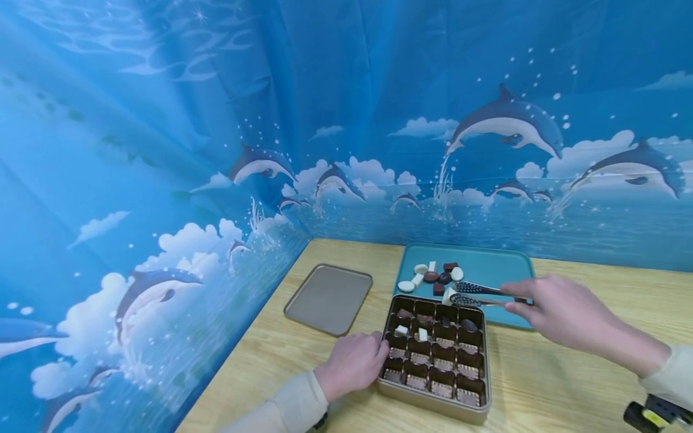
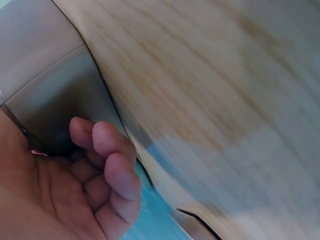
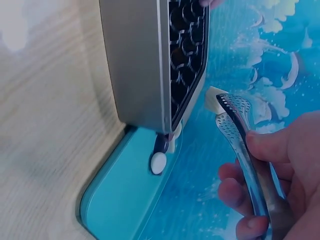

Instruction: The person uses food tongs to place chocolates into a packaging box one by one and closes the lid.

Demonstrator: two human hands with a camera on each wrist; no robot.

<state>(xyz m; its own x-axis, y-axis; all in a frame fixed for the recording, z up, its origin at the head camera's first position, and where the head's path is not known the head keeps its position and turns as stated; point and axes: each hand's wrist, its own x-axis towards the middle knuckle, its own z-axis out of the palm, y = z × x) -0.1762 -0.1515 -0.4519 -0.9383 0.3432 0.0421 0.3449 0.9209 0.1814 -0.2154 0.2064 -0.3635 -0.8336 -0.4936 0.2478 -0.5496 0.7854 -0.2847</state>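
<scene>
Pale wood-grain worktop (image 1: pixel 271 355), three pieces set out on it
A flat, bronze-coloured panel (image 1: pixel 328 299) with rounded corners lies towards the left in the head view; a teal tray (image 1: pixel 498 264) with a raised rim lies to its right along the far side, a strip of bare wood between the two. In front of the tray stands a deep, open bronze-coloured tin (image 1: pixel 433 402), its far edge hiding part of the tray's near rim

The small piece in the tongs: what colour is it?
The piece is creamy white; it shows best in the right wrist view.
</scene>
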